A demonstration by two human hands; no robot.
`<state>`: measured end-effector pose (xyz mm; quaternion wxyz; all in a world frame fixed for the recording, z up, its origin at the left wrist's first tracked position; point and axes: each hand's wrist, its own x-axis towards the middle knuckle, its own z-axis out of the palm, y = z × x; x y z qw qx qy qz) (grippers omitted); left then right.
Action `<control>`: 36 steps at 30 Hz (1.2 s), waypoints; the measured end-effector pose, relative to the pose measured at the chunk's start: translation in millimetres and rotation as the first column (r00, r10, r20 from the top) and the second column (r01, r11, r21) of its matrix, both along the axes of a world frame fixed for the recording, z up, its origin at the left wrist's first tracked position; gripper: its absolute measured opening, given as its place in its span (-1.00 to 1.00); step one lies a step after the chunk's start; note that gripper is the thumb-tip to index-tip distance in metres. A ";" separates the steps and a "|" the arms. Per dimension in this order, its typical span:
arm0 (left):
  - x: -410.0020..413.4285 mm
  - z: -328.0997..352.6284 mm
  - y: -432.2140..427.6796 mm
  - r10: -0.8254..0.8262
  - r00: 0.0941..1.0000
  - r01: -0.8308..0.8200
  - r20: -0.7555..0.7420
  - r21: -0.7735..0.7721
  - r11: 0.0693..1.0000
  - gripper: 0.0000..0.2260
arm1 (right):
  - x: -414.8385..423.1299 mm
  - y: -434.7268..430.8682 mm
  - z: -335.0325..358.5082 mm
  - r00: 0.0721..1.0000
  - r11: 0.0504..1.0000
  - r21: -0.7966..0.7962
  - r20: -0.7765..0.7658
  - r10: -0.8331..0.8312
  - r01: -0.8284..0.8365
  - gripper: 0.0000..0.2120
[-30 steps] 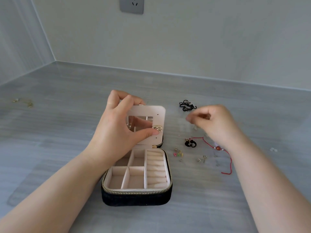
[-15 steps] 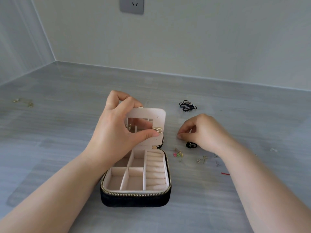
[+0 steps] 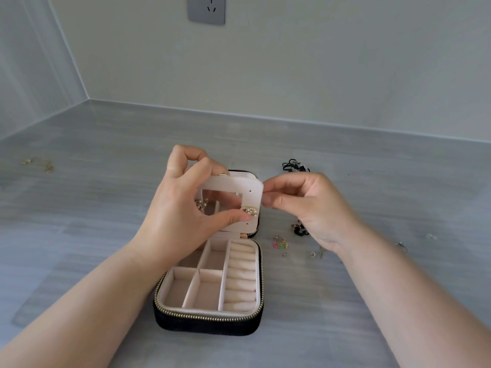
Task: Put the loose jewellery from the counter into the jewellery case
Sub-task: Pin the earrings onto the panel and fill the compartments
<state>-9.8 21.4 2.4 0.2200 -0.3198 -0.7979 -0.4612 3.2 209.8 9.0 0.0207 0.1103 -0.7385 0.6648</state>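
Two hands at open black zippered jewellery case: left hand pinches pale pink earring panel; right hand pinches panel's right edge.

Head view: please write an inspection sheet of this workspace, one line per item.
Surface: grey counter, by a wall corner.
Job's things: case open, front compartments empty; earring panel raised, pearl piece on it.
Clutter: small earrings, black ties, gold piece far left.
Grips: left hand holds the panel; right hand pinches at its right edge, content too small to tell.
Cables: nothing seen.
Surroundings: wall socket.
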 end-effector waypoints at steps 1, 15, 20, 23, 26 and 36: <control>0.0 0.0 -0.4 -0.001 1.000 0.001 -0.026 -0.012 1.000 -0.59 | 0.2 -2.7 -0.3 1.000 0.999 -0.034 0.017 0.015 -0.014 -0.79; 0.5 0.8 -1.9 0.005 0.991 -0.018 -0.130 -0.095 0.995 -0.56 | 4.2 -14.7 0.8 0.961 0.929 -0.368 0.235 0.146 -0.051 -0.92; 0.6 1.2 -1.6 -0.005 0.989 -0.010 -0.145 -0.104 0.995 -0.56 | 3.8 -20.8 -3.7 0.958 0.922 -0.386 0.252 0.138 -0.032 -0.89; 0.7 1.1 -1.4 -0.013 0.988 -0.003 -0.156 -0.103 0.995 -0.56 | 4.1 -20.5 -1.6 0.955 0.918 -0.394 0.255 0.151 -0.040 -0.87; 0.6 1.1 -1.6 -0.020 0.985 0.002 -0.174 -0.104 0.995 -0.56 | 4.2 -15.5 0.6 0.952 0.945 -0.327 0.282 0.119 -0.021 -0.90; -3.6 -3.8 -4.6 0.009 0.977 -0.025 -0.212 -0.071 0.997 -0.57 | 6.9 -15.8 -2.3 0.884 0.966 -0.253 0.461 0.074 0.051 -0.76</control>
